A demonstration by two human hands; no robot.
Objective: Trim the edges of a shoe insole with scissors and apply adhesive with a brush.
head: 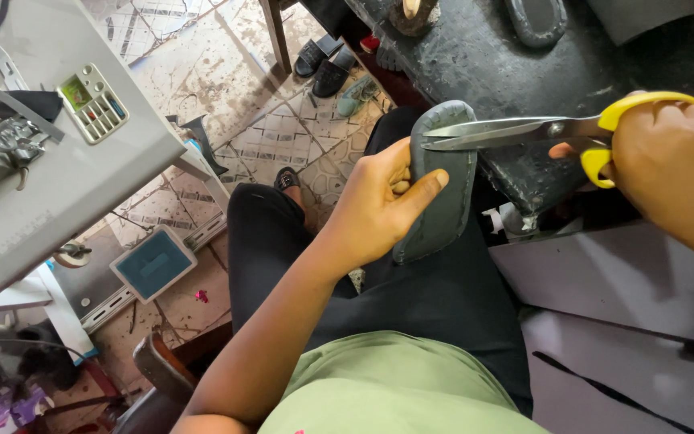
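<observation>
Here the left hand (379, 205) grips a grey padded piece (441, 183), thumb laid across its front and fingers curled behind its left edge. The piece stands nearly upright over the person's lap, its rounded top at twelve o'clock from the hand. The right hand (676, 165), at three o'clock from the piece, is closed through the yellow handles of the scissors (516, 131). The blades point toward nine o'clock, slightly parted, and their tips lie over the upper part of the piece, just above the left thumb.

At twelve o'clock from the piece a dark, scuffed table (475, 56) carries an oval grey pad (536, 18). At nine o'clock, well apart, a grey sewing machine (50, 153) stands with a small keypad panel (93, 103) on its body. Beneath it, at eight o'clock, a blue-topped pedal (153, 264) sits on the tiled floor (226, 72). Dark sandals (327, 64) lie on the tiles at eleven o'clock. The person wears black trousers (411, 297) and a green shirt (395, 386).
</observation>
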